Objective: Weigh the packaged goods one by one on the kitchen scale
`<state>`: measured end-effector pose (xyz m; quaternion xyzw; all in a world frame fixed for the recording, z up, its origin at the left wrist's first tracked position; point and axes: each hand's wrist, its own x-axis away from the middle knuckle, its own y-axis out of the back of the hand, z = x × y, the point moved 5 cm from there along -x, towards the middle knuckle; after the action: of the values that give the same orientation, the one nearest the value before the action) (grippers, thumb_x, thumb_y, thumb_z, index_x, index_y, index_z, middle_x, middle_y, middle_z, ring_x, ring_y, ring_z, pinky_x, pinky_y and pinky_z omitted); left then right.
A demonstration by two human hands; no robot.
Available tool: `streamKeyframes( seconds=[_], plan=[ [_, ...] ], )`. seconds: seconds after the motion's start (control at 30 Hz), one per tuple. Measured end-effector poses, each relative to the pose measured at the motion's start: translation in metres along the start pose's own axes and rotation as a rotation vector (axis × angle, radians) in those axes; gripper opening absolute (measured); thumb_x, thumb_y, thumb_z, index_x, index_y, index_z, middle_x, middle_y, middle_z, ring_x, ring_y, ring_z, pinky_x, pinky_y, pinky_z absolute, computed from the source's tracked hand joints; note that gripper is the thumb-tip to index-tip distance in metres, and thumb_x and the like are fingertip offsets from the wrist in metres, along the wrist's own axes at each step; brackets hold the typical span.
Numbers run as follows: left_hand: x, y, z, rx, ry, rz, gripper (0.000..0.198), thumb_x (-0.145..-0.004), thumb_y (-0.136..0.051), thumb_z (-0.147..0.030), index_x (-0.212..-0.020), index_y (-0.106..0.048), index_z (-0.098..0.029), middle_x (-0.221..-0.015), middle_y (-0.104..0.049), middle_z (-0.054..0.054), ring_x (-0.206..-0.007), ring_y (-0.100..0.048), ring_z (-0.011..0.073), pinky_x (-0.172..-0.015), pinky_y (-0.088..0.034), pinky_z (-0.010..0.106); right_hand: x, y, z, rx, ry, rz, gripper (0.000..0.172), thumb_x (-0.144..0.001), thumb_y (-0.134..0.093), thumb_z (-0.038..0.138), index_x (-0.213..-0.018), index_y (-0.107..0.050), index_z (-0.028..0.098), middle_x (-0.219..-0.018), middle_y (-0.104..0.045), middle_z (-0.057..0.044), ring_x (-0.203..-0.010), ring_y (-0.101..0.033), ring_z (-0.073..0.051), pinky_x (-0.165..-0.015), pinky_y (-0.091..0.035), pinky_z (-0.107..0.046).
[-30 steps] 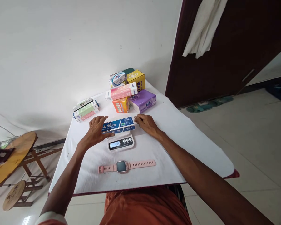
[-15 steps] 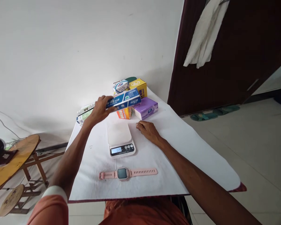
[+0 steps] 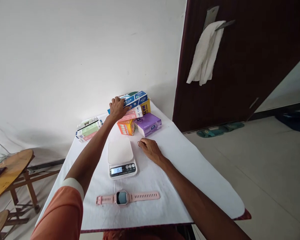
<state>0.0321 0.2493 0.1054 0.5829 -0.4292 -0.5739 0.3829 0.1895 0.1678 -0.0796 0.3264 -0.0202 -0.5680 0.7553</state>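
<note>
My left hand (image 3: 118, 108) is closed round a long blue toothpaste box (image 3: 136, 101), at the top of a pile of packages at the table's far end. Under it lies a pink-and-white box (image 3: 132, 115). An orange box (image 3: 126, 127) and a purple tissue pack (image 3: 148, 124) stand in front of the pile. My right hand (image 3: 150, 150) rests on the table with curled fingers, nothing visible in them. Just left of it is a white digital scale (image 3: 120, 151) with a bare platform and a lit display. A smartwatch with a pink strap (image 3: 121, 197) lies nearer me.
Green and white boxes (image 3: 89, 128) lie at the table's far left, by the wall. A yellow box (image 3: 146, 106) sits behind the pile. A wooden table (image 3: 17, 163) and stool stand left. Right are a dark door (image 3: 240, 60) with a hanging towel (image 3: 205, 55) and slippers (image 3: 210, 132).
My left hand has carried the toothpaste box back onto the pile. The number on the scale's display has changed. My right hand stays beside the scale, and the view has shifted slightly.
</note>
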Motion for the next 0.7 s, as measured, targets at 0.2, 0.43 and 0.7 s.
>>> streamKeyframes(
  seconds=[0.2,0.43,0.7],
  plan=[
    [0.022,0.014,0.010,0.054,-0.067,-0.083,0.065,-0.096,-0.061,-0.056,-0.149,-0.047,-0.022,-0.142,-0.048,0.017,-0.130,-0.043,0.0374,-0.106,-0.038,0.052,0.002,0.001,0.004,0.002,-0.002,0.008,0.031,-0.092,-0.048,0.036,-0.064,-0.046,0.024,-0.062,-0.057,-0.001,-0.062,-0.051,-0.016,-0.063,-0.035,-0.029],
    [0.074,0.020,0.146,0.137,0.284,-0.231,0.041,-0.103,-0.047,-0.036,-0.141,-0.054,-0.022,-0.140,-0.057,0.016,-0.128,-0.053,0.0284,-0.107,-0.043,0.044,0.008,0.003,0.005,-0.022,0.015,0.007,0.035,-0.093,-0.047,0.045,-0.064,-0.045,0.025,-0.061,-0.053,0.000,-0.060,-0.048,-0.017,-0.060,-0.035,-0.029],
    [0.106,-0.019,0.270,0.007,0.466,0.242,0.082,-0.078,-0.073,-0.064,-0.148,-0.051,-0.027,-0.148,-0.052,0.016,-0.140,-0.045,0.0394,-0.113,-0.037,0.054,0.007,0.004,0.007,0.018,0.004,0.023,0.037,-0.096,-0.047,0.046,-0.067,-0.050,0.024,-0.063,-0.056,0.000,-0.059,-0.050,-0.017,-0.059,-0.038,-0.030]
  ],
)
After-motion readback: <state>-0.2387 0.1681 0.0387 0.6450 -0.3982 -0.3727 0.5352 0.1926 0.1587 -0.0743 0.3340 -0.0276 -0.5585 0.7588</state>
